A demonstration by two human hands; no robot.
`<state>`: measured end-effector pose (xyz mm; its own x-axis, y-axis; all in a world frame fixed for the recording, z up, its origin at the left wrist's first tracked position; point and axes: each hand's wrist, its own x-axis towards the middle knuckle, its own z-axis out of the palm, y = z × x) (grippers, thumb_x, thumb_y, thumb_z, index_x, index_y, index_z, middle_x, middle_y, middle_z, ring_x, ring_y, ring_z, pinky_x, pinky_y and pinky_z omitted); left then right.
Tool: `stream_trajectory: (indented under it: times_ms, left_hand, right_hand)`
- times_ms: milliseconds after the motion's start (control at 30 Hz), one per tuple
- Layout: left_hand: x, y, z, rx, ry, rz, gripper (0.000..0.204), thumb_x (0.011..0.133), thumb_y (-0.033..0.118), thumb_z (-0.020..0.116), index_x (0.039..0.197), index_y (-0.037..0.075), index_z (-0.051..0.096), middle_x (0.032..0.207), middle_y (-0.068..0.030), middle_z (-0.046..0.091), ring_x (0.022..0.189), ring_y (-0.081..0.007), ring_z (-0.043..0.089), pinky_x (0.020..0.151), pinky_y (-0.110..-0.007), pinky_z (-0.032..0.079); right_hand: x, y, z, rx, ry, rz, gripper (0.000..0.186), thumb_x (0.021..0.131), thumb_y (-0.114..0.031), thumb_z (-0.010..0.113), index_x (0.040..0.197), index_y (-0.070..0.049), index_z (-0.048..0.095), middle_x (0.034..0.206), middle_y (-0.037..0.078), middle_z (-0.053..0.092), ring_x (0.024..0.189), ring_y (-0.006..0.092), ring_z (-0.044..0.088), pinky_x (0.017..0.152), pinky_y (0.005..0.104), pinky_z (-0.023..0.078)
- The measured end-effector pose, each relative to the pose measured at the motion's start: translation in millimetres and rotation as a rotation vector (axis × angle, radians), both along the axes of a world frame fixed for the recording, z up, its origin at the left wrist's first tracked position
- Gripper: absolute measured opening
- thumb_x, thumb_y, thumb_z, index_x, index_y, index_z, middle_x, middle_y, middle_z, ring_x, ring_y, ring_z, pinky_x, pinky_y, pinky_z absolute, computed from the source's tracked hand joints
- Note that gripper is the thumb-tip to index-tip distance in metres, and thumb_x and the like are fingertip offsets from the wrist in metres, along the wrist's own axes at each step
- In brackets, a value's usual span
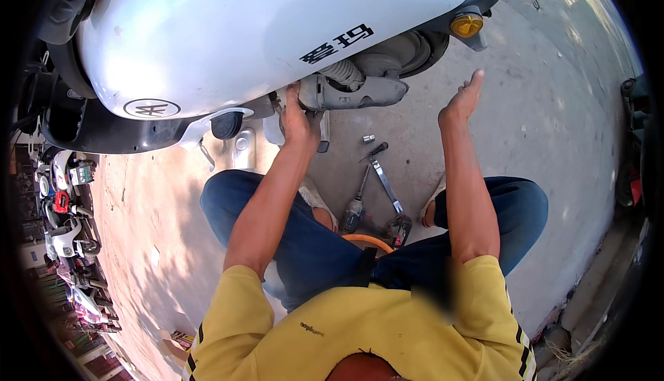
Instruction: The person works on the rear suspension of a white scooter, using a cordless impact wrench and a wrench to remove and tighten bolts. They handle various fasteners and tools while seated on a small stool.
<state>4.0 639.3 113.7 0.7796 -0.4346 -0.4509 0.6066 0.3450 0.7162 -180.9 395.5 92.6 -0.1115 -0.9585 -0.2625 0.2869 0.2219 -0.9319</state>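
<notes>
A silver-white scooter (228, 42) fills the upper part of the head view. My left hand (297, 122) reaches under its lower edge, at the front end of a grey engine casing (366, 92). Those fingers look bent inward, partly hidden by the bodywork, and what they grip cannot be made out. Off to the right, my right hand (462, 101) is raised in the air below the amber turn signal (467, 25). Its fingers are stretched out, with nothing seen in them. A coil spring (344, 73) and the rear wheel (425, 52) show above the casing.
Between my feet lie a small metal socket (369, 139), a ratchet wrench (386, 184), a power driver with a long bit (354, 211) and another dark tool (399, 229). An orange-rimmed round object (363, 240) is under me. Parked scooters (68, 239) line the far left.
</notes>
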Motion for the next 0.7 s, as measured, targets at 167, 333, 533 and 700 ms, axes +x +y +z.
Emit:
stream_trajectory:
  times_ms: [167,333,533,700]
  left_hand:
    - [2.6,-3.8,-5.2,0.022,-0.005,-0.024,0.071,0.093,0.05,0.068,0.15,0.017,0.043,0.153,-0.0073,0.043,0.145,-0.0333,0.036,0.118,-0.06,0.03]
    - [2.7,3.9,-0.3,0.013,0.013,-0.026,0.079,0.091,0.05,0.07,0.152,0.012,0.038,0.153,-0.0081,0.042,0.143,-0.032,0.039,0.117,-0.059,0.033]
    - [2.4,-7.9,-0.7,-0.043,-0.029,-0.046,0.068,0.099,0.052,0.059,0.153,0.017,0.038,0.155,-0.0067,0.042,0.145,-0.0311,0.038,0.119,-0.059,0.029]
    - [33.4,-4.6,-23.6,-0.093,0.041,-0.095,0.066,0.101,0.061,0.046,0.154,0.023,0.039,0.156,-0.0028,0.043,0.146,-0.0301,0.037,0.118,-0.062,0.027]
  right_hand:
    - [74.1,60.1,-4.9,-0.103,0.213,0.485,0.088,0.093,-0.056,0.065,0.15,0.005,0.039,0.153,0.026,0.039,0.14,0.035,0.042,0.116,0.043,0.033]
    - [82.0,69.4,-4.4,-0.088,0.146,0.246,0.089,0.091,-0.051,0.07,0.146,0.011,0.039,0.145,0.029,0.043,0.136,0.0383,0.043,0.114,0.0424,0.034]
    - [57.3,107.9,-10.7,-0.246,0.147,0.213,0.059,0.098,-0.049,0.065,0.119,0.005,0.06,0.108,0.014,0.063,0.104,0.0215,0.056,0.098,0.0337,0.043]
    - [56.1,117.5,11.2,-0.248,0.179,0.293,0.049,0.098,-0.046,0.069,0.09,0.001,0.059,0.08,0.003,0.054,0.079,0.0149,0.046,0.077,0.0289,0.044]
